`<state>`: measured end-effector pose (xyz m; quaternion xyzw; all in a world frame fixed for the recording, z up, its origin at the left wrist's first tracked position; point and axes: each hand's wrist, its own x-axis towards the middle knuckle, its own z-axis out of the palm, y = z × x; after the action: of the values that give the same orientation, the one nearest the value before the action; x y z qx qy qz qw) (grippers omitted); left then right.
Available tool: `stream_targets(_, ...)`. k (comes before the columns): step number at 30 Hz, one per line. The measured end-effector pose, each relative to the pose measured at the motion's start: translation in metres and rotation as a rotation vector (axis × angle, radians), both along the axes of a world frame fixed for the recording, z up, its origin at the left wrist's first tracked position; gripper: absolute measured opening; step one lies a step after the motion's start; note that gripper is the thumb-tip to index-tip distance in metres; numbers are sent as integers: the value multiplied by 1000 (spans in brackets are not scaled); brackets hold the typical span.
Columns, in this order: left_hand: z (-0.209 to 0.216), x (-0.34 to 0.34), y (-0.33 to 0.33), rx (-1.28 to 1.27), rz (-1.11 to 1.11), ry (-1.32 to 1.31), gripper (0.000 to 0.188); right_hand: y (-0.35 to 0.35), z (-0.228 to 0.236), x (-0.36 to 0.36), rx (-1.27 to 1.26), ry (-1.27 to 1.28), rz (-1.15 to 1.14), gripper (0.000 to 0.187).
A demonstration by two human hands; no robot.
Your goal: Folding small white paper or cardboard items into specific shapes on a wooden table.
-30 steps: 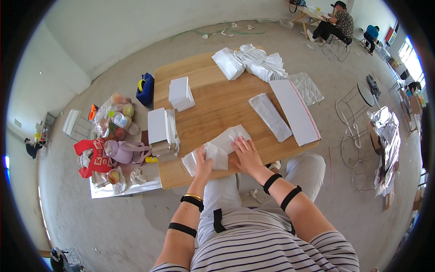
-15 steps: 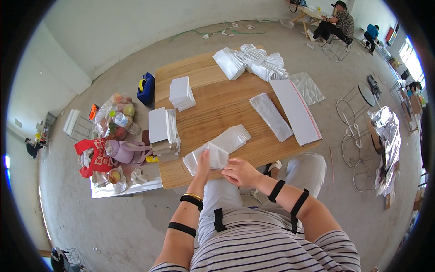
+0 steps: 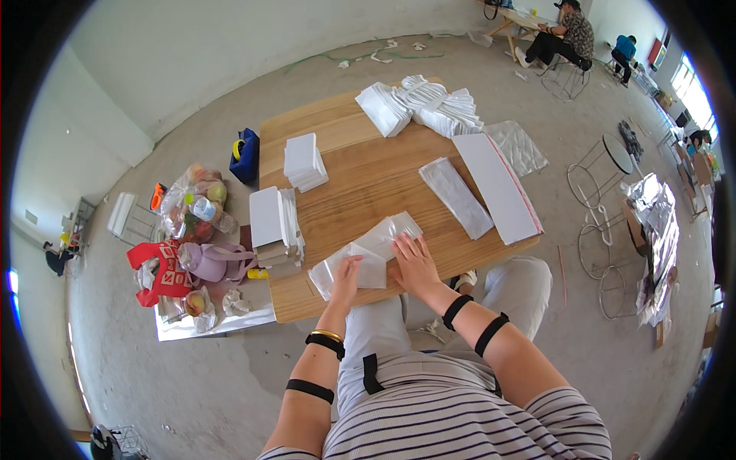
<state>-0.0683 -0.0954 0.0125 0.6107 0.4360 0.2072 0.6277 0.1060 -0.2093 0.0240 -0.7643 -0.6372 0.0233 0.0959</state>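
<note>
A fanned stack of thin white translucent plastic bags (image 3: 389,236) lies at the table's near edge. Another white bag (image 3: 369,272) lies over its lower left part. My left hand (image 3: 346,280) has its fingers closed on this bag near its left end. Flat on the right part of the stack rests my right hand (image 3: 415,267), fingers stretched and a little apart. Just left of the bags stands a pile of white flat boxes (image 3: 267,217) with grey-brown pieces under it.
On the wooden table (image 3: 353,172) are a second white pile (image 3: 303,159), bundled white bags (image 3: 422,106), a flat bag stack (image 3: 456,198) and a long white box (image 3: 498,188). A blue holder (image 3: 245,156), fruit bag (image 3: 201,205) and lilac bottle (image 3: 211,261) sit to the left.
My right hand has moved from the bag's lower right corner up and to the right, and now lies spread on the stack. The bag lies flatter; my left hand stays near its place.
</note>
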Motion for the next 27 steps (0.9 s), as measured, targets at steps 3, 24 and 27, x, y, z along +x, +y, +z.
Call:
stream_targets(3, 2, -1, -2, 10, -16, -25, 34, -6, 14, -8, 77, -1, 25, 65)
stream_targets(24, 10, -6, 1, -8, -20, -20, 57, 0, 1, 0, 33, -17, 16, 66)
stream_targets(27, 7, -7, 3, -91, -67, -54, 59, -5, 15, -6, 139, 47, 9, 61)
